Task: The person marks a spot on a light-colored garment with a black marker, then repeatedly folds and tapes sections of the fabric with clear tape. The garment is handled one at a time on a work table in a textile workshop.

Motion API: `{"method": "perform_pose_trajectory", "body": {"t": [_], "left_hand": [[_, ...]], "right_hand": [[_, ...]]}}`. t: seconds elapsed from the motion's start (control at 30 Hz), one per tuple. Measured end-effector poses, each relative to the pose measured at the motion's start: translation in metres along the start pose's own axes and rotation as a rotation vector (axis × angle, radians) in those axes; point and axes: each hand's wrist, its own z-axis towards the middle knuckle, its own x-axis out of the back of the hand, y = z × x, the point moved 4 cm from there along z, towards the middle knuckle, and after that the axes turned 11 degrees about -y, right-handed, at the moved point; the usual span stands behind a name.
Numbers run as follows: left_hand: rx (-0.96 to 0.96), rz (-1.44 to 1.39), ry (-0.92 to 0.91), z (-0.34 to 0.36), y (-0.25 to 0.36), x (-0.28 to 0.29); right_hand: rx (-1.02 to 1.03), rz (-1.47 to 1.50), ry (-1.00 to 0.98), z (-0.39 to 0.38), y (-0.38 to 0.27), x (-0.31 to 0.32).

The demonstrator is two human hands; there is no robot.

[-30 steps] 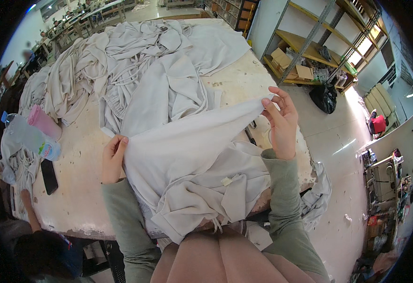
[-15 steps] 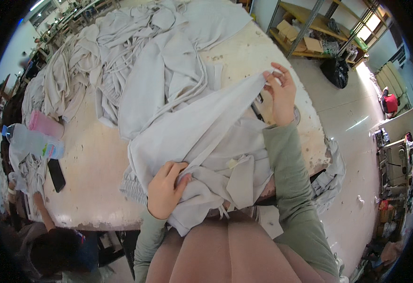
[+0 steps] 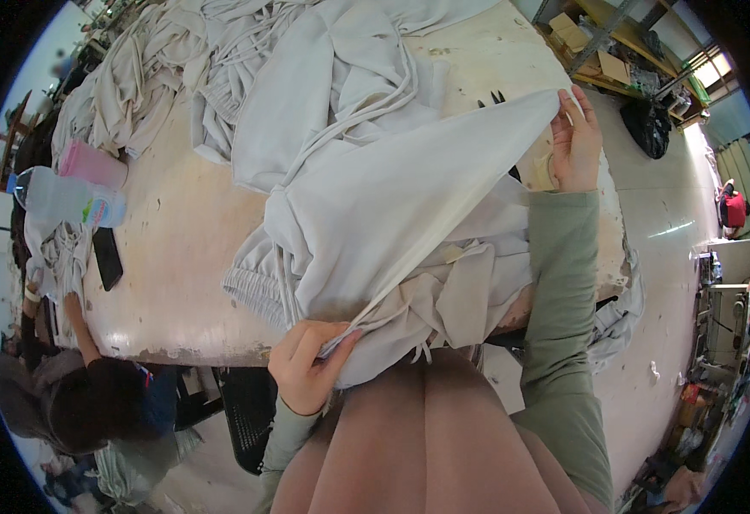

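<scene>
A light grey garment [image 3: 392, 218] with a gathered elastic band [image 3: 259, 289] lies across the near part of the table, one edge drawn out tight between my hands. My left hand [image 3: 311, 364] pinches the cloth edge near the front of the table, thumb and fingers closed on it. At the far right my right hand [image 3: 574, 146] grips a pulled-out corner between thumb and fingers. Below the stretched edge, more of the cloth lies bunched with loose strings. Dark pointed tips of a tool [image 3: 492, 98] show beyond the cloth; the rest of it is covered.
More grey garments [image 3: 165, 73] are heaped along the far and left side of the table [image 3: 187, 248]. A clear plastic bottle [image 3: 54, 199], a pink container [image 3: 92, 164] and a black phone [image 3: 107, 259] lie at left. Beside them a person [image 3: 92, 398] handles cloth.
My right hand has moved up and right with the corner, stretching the cloth wider. My left hand has shifted slightly nearer to me along the edge. The view has turned a little.
</scene>
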Motion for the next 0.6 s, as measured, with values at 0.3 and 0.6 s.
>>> {"method": "perform_pose_trajectory", "body": {"t": [0.3, 0.6], "left_hand": [[-0.233, 0.202, 0.199, -0.022, -0.006, -0.011], [-0.395, 0.186, 0.227, -0.03, -0.008, -0.018]], "right_hand": [[0.02, 0.115, -0.004, 0.006, -0.001, 0.014], [0.043, 0.101, 0.012, 0.009, -0.002, 0.017]]}}
